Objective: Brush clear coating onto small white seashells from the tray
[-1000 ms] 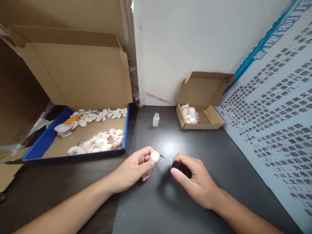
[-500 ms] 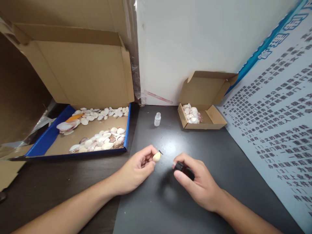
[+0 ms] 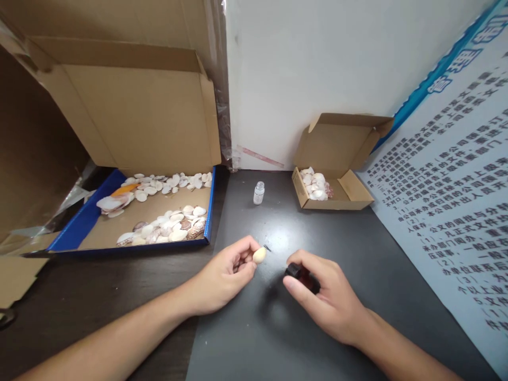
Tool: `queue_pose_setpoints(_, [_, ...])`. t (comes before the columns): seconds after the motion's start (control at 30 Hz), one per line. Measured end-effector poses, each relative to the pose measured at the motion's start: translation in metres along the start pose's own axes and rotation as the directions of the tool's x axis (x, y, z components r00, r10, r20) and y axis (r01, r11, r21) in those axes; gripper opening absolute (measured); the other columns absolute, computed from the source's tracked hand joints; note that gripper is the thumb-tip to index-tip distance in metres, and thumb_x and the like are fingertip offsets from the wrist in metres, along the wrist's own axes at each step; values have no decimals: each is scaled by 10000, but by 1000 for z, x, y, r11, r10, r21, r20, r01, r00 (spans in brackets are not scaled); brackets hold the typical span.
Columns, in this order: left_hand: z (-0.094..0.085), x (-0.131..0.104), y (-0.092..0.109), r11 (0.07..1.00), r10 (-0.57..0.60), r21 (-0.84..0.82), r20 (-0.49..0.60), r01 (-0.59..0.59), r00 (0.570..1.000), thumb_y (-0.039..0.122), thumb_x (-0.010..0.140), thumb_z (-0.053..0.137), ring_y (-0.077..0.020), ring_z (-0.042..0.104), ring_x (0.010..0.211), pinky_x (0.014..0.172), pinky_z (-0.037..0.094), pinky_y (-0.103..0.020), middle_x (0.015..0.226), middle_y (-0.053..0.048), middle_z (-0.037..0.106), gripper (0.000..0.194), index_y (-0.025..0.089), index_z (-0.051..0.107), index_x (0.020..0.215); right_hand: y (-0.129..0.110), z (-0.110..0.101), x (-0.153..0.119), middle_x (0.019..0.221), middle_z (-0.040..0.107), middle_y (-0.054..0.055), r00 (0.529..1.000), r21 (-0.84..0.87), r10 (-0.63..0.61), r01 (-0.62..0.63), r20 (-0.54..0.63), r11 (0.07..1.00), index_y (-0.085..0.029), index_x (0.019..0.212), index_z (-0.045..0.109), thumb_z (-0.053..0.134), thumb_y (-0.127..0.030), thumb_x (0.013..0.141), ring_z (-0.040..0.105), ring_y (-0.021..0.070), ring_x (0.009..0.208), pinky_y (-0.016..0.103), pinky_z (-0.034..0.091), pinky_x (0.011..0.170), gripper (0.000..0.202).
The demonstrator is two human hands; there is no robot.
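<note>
My left hand (image 3: 230, 278) pinches a small pale-yellow seashell (image 3: 259, 255) between thumb and fingertips, above the dark tabletop. A few thin black strands (image 3: 267, 247) show just beyond the shell; whether they touch it I cannot tell. To the right, my right hand (image 3: 327, 299) is closed round a small black object (image 3: 293, 270) with a blunt end that faces the shell. Its rear part is hidden by my fingers, so its kind is unclear. A gap separates it from the shell. Farther back stands a small clear glass bottle (image 3: 259, 193), upright and uncapped, with printing on it.
At the left, a blue-sided cardboard box (image 3: 207, 227) lies open with several shells (image 3: 166, 226) and an orange piece (image 3: 125, 189) inside. A smaller cardboard box (image 3: 337, 204) at the back right holds white shells (image 3: 315, 184). A printed poster (image 3: 448, 185) covers the right side.
The whole scene has shifted slightly to the right in view. Both hands keep nearly the same pose and grip. A pale glint at the black object's end no longer shows.
</note>
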State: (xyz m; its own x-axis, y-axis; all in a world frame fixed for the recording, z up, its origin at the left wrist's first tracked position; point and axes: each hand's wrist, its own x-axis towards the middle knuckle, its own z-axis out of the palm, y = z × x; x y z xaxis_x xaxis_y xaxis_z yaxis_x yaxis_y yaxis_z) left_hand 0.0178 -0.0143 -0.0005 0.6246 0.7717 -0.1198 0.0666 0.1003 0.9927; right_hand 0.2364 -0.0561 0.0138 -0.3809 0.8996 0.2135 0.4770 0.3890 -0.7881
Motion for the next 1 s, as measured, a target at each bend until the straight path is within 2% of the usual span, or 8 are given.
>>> queue_pose_setpoints(0.07, [0, 0, 0, 1000, -5, 1, -3, 5, 1000, 275, 980, 468, -82, 299, 573, 553, 263, -241, 683, 82, 371, 129, 198, 441, 880, 0, 0, 0, 670, 506, -40, 999, 4, -2, 3, -38, 1000, -215, 812, 507, 552, -301, 945, 489, 109, 574, 223, 390, 550, 165])
queue_pose_setpoints(0.2, [0, -1, -1, 1000, -8, -3, -5, 8, 1000, 256, 975, 471, -82, 300, 577, 555, 267, -241, 695, 82, 378, 94, 198, 444, 906, 0, 0, 0, 705, 509, -35, 996, 15, -80, 80, 38, 997, -208, 868, 542, 572, -319, 927, 478, 109, 581, 230, 396, 563, 129])
queue_pose_setpoints(0.37, [-2, 0, -2, 1000, -9, -4, 11, 9, 1000, 245, 970, 476, -82, 289, 576, 554, 259, -241, 689, 85, 366, 97, 199, 445, 891, 0, 1, 1, 675, 498, -41, 1000, -28, -14, 13, -27, 1000, -207, 828, 528, 568, -303, 935, 468, 104, 565, 224, 376, 541, 149])
queue_pose_setpoints(0.53, [-1, 0, 0, 1000, -7, 1, 6, 7, 1000, 262, 973, 473, -85, 298, 584, 554, 265, -240, 698, 80, 377, 100, 199, 449, 900, 0, 1, -1, 666, 493, -43, 999, -25, -47, 48, 25, 999, -206, 814, 525, 585, -312, 916, 459, 104, 555, 230, 369, 534, 158])
queue_pose_setpoints(0.67, [-1, 0, -1, 1000, -6, -2, -1, 6, 1000, 309, 976, 488, -85, 304, 582, 547, 262, -240, 685, 79, 373, 151, 199, 451, 879, -1, 1, -2, 648, 479, -48, 999, -50, -40, 39, -32, 998, -208, 780, 505, 587, -291, 914, 450, 100, 551, 224, 363, 530, 178])
queue_pose_setpoints(0.77, [-1, -1, -3, 1000, -12, -23, -10, 12, 1000, 380, 979, 505, -82, 325, 573, 540, 266, -238, 667, 82, 375, 212, 201, 451, 879, -1, 1, 0, 683, 503, -41, 996, -33, -88, 89, 16, 995, -202, 833, 547, 602, -286, 901, 468, 101, 567, 225, 384, 551, 121])
queue_pose_setpoints(0.9, [-2, -1, -5, 998, -45, -48, -2, 45, 999, 450, 971, 520, -78, 323, 555, 516, 256, -234, 657, 83, 381, 268, 201, 461, 892, 0, 1, 1, 669, 505, -41, 1000, -85, -13, 12, -11, 996, -201, 827, 555, 602, -296, 914, 467, 105, 568, 231, 373, 545, 137])
queue_pose_setpoints(1.0, [-4, -1, -7, 994, -65, -88, 10, 66, 998, 456, 962, 536, -73, 335, 540, 509, 268, -228, 645, 84, 399, 274, 198, 470, 900, 0, 2, 0, 696, 535, -37, 1000, -34, -25, 26, 10, 999, -198, 876, 576, 601, -294, 914, 488, 103, 581, 226, 393, 563, 106])
